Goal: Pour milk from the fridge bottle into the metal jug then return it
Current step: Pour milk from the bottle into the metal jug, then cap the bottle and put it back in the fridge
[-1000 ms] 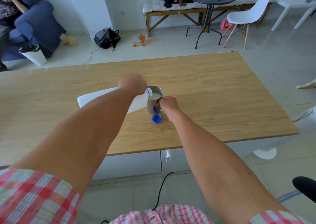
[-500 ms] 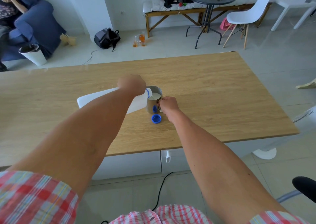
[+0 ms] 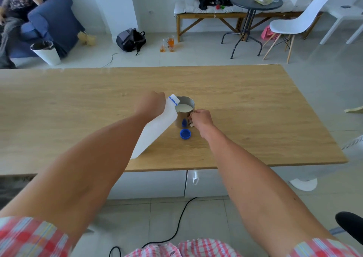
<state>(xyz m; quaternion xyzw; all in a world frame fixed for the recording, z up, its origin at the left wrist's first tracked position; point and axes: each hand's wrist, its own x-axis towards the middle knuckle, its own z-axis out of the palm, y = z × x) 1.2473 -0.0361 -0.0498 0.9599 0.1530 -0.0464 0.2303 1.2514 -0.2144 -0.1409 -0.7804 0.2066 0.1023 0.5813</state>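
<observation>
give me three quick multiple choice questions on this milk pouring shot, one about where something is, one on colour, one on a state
1. Where does the loose cap lie?
A. on the table in front of the metal jug
B. on the floor
C. on the bottle

2. What colour is that cap?
A. red
B. blue
C. white

3. What state is the metal jug in?
A. empty
B. tipped over
C. upright with milk in it

Answers: 1 A, the cap sits on the wooden table just on the near side of the jug. 2 B, it is plainly blue. 3 C, white milk shows inside the jug, which the right hand grips at its handle while the left hand tilts the bottle.
</observation>
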